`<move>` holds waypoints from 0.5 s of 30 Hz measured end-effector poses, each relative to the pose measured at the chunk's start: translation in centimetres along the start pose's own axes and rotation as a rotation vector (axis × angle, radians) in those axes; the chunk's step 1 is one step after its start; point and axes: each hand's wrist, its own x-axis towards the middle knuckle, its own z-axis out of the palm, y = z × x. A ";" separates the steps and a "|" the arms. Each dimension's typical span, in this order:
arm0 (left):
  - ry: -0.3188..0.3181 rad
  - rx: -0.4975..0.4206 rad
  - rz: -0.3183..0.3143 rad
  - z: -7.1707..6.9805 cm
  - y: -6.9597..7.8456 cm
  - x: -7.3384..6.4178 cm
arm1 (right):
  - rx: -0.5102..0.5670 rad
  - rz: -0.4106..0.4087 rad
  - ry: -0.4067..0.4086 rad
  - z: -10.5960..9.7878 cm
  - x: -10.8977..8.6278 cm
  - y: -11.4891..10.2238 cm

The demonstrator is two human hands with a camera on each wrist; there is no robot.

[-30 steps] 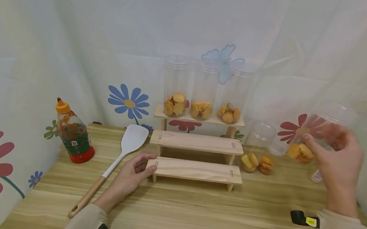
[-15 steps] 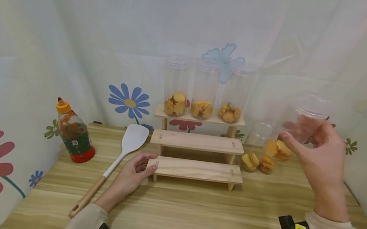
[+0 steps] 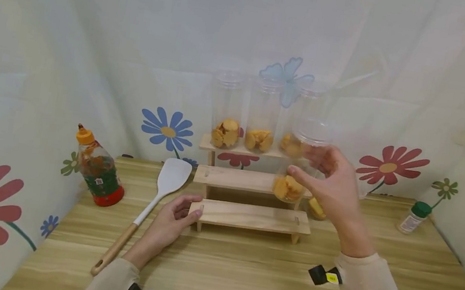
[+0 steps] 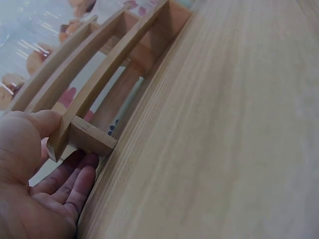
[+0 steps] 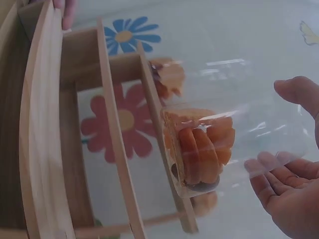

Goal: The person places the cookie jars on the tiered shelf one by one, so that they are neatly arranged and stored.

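Note:
My right hand (image 3: pixel 335 189) grips a clear lidded jar (image 3: pixel 287 190) with several cookies at its bottom, thumb on one side and fingers on the other. The jar overlaps the right end of the middle step in the head view; the right wrist view shows its base (image 5: pixel 192 186) near the wooden boards. At the left end of the three-step wooden rack (image 3: pixel 245 214), my left hand (image 3: pixel 168 220) holds the lowest step, fingers tucked under its end board (image 4: pixel 92 137). Three similar jars stand on the top step: left (image 3: pixel 227 102), middle (image 3: pixel 266 107) and right (image 3: pixel 305 101).
Behind my right hand, cookies in another jar (image 3: pixel 317 209) show on the table, mostly hidden. A green-capped shaker bottle (image 3: pixel 414 219) stands at the far right. Left of the rack lie a white spatula (image 3: pixel 172 176) with a wooden handle and, upright, a sauce bottle (image 3: pixel 100 176).
My right hand has carried the jar left, from the right side of the table to the rack's right end. My left hand has stayed on the lowest step.

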 end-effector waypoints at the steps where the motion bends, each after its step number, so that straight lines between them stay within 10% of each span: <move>1: 0.003 0.000 0.000 -0.1 0.0 0.0 | 0.010 0.000 -0.017 0.8 0.4 -0.1; 15: 0.012 0.025 0.038 -0.1 -0.4 0.1 | 0.040 0.019 -0.107 11.4 3.5 -1.6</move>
